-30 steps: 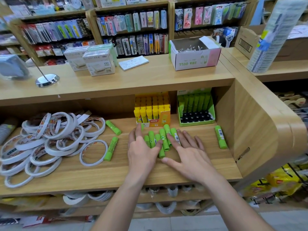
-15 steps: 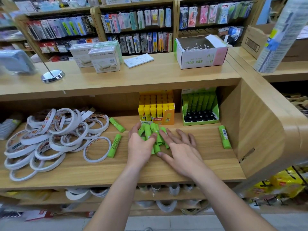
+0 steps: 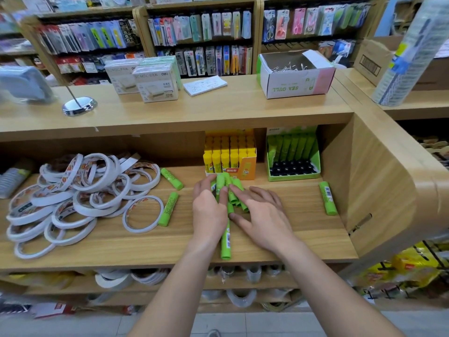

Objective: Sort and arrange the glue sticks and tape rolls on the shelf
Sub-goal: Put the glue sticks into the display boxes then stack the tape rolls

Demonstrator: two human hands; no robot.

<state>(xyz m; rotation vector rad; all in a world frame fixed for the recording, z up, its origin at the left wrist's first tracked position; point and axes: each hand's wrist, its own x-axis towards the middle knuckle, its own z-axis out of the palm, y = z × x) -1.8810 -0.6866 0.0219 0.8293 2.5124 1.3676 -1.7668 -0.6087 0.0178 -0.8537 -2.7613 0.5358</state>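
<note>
A: Since a second ago the green glue sticks (image 3: 221, 182) are squeezed tighter, just before the yellow box (image 3: 245, 170); one stick (image 3: 226, 242) has slipped out toward me.
B: Your grip?
A: Left hand (image 3: 210, 212) curls round the bundle, right hand (image 3: 264, 220) presses with straight fingers. I should gather slowly: that stick lies near the shelf edge (image 3: 121, 262); bare wood is front-right of the box.

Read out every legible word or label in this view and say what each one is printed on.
"SEA GULL": upside down on the open white, green and pink box on the counter.
"deli": on the rear white carton.
"高粘型": red tag on the yellow glue stick box, barely legible.
Too small or blurred: barcodes on the green glue sticks, print on the tape rolls, writing on the notepad, the hanging packets behind.
</note>
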